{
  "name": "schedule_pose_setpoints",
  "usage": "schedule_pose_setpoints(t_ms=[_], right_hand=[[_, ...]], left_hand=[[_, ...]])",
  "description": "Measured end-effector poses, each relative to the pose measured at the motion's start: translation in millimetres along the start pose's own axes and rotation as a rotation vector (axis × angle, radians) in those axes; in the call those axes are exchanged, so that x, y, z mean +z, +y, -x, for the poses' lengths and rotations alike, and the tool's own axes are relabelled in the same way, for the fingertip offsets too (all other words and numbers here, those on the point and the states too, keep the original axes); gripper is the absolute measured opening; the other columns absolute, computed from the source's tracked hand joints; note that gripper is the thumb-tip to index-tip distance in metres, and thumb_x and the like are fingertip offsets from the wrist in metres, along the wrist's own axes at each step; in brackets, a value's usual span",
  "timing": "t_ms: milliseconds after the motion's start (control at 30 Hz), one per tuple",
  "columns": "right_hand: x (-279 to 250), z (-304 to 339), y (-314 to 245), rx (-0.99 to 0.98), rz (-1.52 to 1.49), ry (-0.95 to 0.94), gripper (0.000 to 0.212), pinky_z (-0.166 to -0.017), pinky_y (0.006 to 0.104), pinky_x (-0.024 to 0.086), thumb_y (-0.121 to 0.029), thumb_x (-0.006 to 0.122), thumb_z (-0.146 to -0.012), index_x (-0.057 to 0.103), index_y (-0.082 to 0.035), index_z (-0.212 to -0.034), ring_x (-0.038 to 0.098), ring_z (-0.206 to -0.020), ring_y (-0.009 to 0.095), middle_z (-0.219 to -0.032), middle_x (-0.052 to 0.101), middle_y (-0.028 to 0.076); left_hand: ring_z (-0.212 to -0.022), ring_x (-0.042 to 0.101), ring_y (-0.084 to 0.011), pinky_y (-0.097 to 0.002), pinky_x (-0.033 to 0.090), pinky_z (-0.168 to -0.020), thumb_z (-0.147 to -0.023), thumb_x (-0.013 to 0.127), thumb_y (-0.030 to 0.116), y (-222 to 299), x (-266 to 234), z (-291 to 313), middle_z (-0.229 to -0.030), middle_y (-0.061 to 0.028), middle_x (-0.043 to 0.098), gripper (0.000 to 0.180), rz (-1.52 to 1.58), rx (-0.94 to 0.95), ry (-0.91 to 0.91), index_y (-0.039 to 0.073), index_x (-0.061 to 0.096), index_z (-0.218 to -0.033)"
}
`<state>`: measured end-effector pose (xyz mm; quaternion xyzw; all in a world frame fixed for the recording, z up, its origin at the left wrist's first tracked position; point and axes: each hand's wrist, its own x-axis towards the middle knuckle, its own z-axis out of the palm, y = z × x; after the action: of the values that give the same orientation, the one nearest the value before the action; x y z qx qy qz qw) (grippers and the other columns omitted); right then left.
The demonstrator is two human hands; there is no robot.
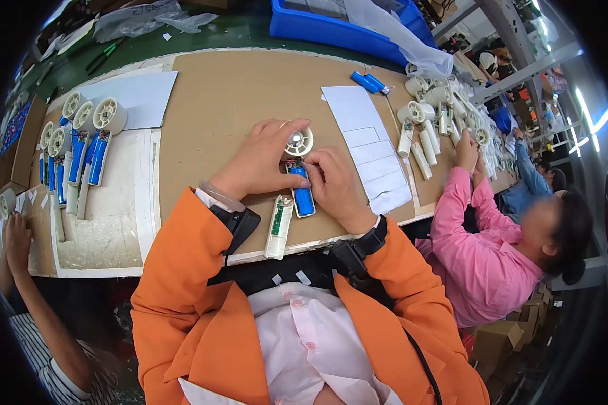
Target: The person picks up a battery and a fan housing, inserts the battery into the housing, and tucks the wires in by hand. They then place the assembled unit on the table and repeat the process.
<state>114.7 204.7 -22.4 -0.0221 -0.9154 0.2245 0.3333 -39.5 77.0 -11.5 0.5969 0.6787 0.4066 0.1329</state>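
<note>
A white handheld fan, its round head (300, 144) away from me and its handle open, lies on the brown board in front of me. Blue batteries (303, 200) fill the handle shell. My left hand (260, 158) curves round the fan from the left, gripping it between thumb and fingers. The fingers of my right hand (336, 181) are pinched together at the joint of head and handle, beside thin wires; what they hold is too small to make out. Just left of the handle, a white half shell (278, 227) with a green circuit board lies separately.
Several fans with blue batteries (96, 158) stand in a group at left. A white sheet (368, 148), loose blue batteries (367, 82) and more fan parts (422, 111) lie at right. Behind is a blue bin (304, 25). People work on both sides, one in a pink sleeve (450, 209).
</note>
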Motion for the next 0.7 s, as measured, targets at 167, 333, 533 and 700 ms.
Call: schedule_pose_setpoints(t_ms=[167,333,533,700], right_hand=[[-0.2,2.6,-0.3,-0.043,0.044,0.007,0.012,-0.065,0.0317,0.046,0.004,0.064,-0.084,0.059,-0.001,-0.094,0.059,-0.077,0.025,-0.087,0.059,0.011],[-9.2,13.3,5.7,0.313,-0.33,-0.14,0.01,-0.068,0.0271,0.047,0.0,0.062,-0.09,0.061,-0.001,-0.1,0.059,-0.078,0.015,-0.087,0.062,0.006],[0.2,18.1,11.8,0.526,-0.584,-0.097,0.01,-0.067,0.0223,0.045,-0.004,0.061,-0.092,0.063,-0.001,-0.102,0.055,-0.074,0.006,-0.086,0.062,0.001],[-2.5,14.1,9.9,0.506,-0.521,-0.136,0.012,-0.062,0.0204,0.044,-0.005,0.063,-0.091,0.063,-0.003,-0.102,0.051,-0.067,0.004,-0.079,0.06,-0.002]], left_hand=[[-0.126,0.04,-0.0408,-0.0463,0.031,-0.11,-0.065,0.085,0.031,-2.2,1.9,0.5,-0.13,-0.0161,0.051,0.09,0.028,0.013,0.008,0.015,0.042,-0.142],[-0.128,0.039,-0.0411,-0.0458,0.031,-0.111,-0.066,0.084,0.031,-1.1,-0.3,1.5,-0.135,-0.0179,0.049,0.092,0.032,-0.001,-0.054,0.012,0.038,-0.144],[-0.13,0.039,-0.0422,-0.0447,0.029,-0.113,-0.07,0.076,0.023,-10.8,3.9,-0.1,-0.14,-0.021,0.045,0.09,0.236,-0.069,-0.011,0.007,0.032,-0.147],[-0.129,0.04,-0.0424,-0.0459,0.029,-0.113,-0.07,0.071,0.02,-10.5,7.3,-7.5,-0.14,-0.0222,0.045,0.09,0.224,-0.161,-0.033,0.007,0.03,-0.149]])
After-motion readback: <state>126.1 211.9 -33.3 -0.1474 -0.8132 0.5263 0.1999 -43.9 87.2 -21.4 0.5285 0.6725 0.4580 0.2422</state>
